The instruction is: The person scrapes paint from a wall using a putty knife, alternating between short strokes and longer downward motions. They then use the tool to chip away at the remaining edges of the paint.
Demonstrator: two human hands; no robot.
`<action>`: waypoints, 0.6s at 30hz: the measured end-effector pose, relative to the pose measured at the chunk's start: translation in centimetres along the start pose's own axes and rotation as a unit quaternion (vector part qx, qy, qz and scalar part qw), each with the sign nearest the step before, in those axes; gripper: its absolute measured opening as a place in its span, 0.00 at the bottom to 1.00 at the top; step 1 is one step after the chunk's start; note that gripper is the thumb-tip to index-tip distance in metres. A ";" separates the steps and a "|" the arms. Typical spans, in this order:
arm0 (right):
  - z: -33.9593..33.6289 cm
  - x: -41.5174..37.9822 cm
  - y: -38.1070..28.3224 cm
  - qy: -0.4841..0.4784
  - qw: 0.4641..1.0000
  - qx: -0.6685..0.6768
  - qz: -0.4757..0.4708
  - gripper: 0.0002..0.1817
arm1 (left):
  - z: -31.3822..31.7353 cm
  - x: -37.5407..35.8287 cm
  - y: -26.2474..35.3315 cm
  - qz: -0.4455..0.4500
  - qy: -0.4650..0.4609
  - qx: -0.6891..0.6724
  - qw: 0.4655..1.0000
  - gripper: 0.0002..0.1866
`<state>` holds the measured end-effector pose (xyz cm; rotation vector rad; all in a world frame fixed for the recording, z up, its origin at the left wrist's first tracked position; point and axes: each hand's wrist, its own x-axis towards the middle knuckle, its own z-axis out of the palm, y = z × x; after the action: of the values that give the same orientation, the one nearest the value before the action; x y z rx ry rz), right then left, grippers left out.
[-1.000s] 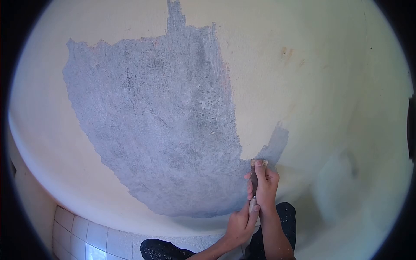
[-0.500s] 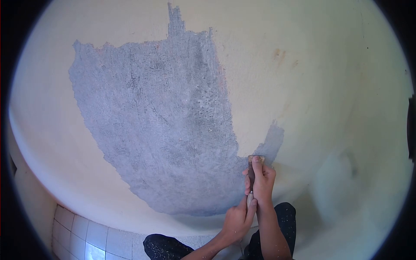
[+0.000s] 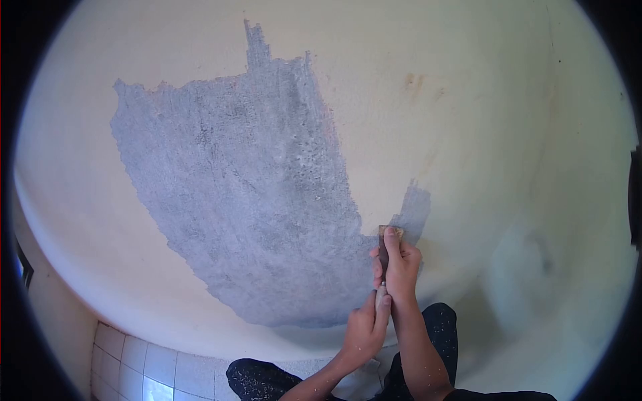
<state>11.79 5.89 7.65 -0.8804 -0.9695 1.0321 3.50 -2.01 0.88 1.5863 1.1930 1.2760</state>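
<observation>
A scraper (image 3: 383, 258) with a flat metal blade and a pale handle is held upright against the wall (image 3: 495, 140). My left hand (image 3: 364, 327) is closed round its handle, at the lower end. Higher up, my right hand (image 3: 401, 267) grips the blade, thumb pressed flat near the top edge. That edge meets the boundary between cream paint and a large bare grey patch (image 3: 247, 174). A narrower grey strip (image 3: 416, 207) rises just above and right of the blade. Pale flecks cling to both forearms.
My knees, in dark flecked trousers (image 3: 261, 381), are bent close to the wall's foot. White floor tiles (image 3: 157, 364) show at the lower left. Brownish stains (image 3: 414, 81) mark the paint at upper right.
The scraper and both hands sit slightly higher in view, against the wall's paint edge. My view has tilted a little, so the grey patch's top appears lower and further left.
</observation>
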 end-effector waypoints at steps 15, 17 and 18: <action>-0.3 -2.2 3.2 -0.050 0.989 0.123 0.067 0.21 | 2.9 -3.4 0.4 -0.094 0.207 -0.101 0.969 0.21; -0.2 -1.9 3.1 -0.059 0.986 0.144 0.066 0.22 | 2.2 -2.7 0.8 -0.085 0.193 -0.063 0.975 0.23; -0.3 -1.7 2.8 -0.059 0.985 0.151 0.058 0.22 | 2.1 -2.4 1.4 -0.085 0.191 -0.040 0.977 0.23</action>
<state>10.90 5.02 4.62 -0.6357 -0.8384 1.3045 5.67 -4.71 1.16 1.1829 1.4556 1.5386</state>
